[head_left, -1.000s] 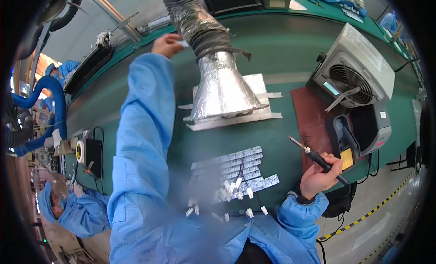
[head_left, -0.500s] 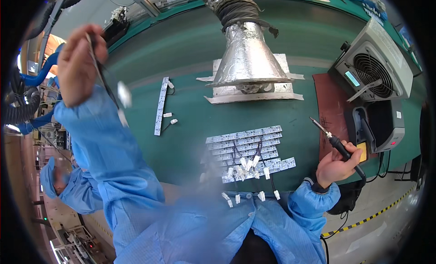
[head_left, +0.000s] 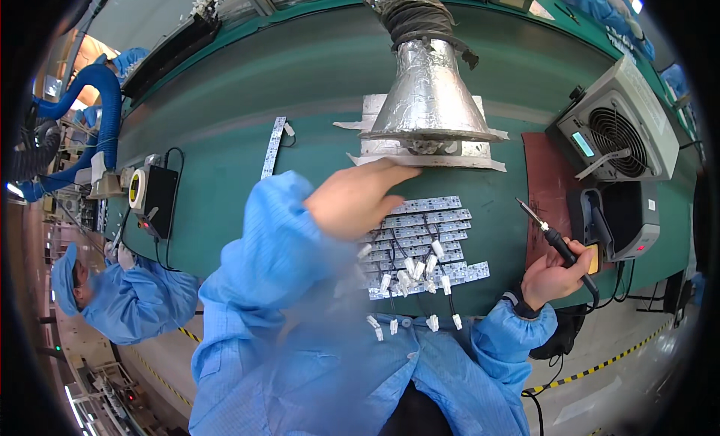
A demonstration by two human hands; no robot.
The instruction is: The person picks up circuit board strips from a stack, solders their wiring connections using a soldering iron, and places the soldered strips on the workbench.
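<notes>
My left hand reaches over the left end of the rows of LED strips, thumb and forefinger apart. The thumb is close to or touching the farthest strip; I cannot tell which. White connectors on dark wires lie across the rows. My right hand holds a soldering iron at the right, its tip tilted up and left over the green mat. Another LED strip lies apart at the left, its near part hidden by my left sleeve.
A foil-covered fume hood stands at the back centre. Right of it are a grey fan unit and a soldering station by a brown mat. A black box is at the left edge; a person in blue sits beyond.
My left hand has come from the upper left, where it held a thin dark piece with a white connector, to the strips at the centre; that piece no longer shows. My right hand has hardly moved.
</notes>
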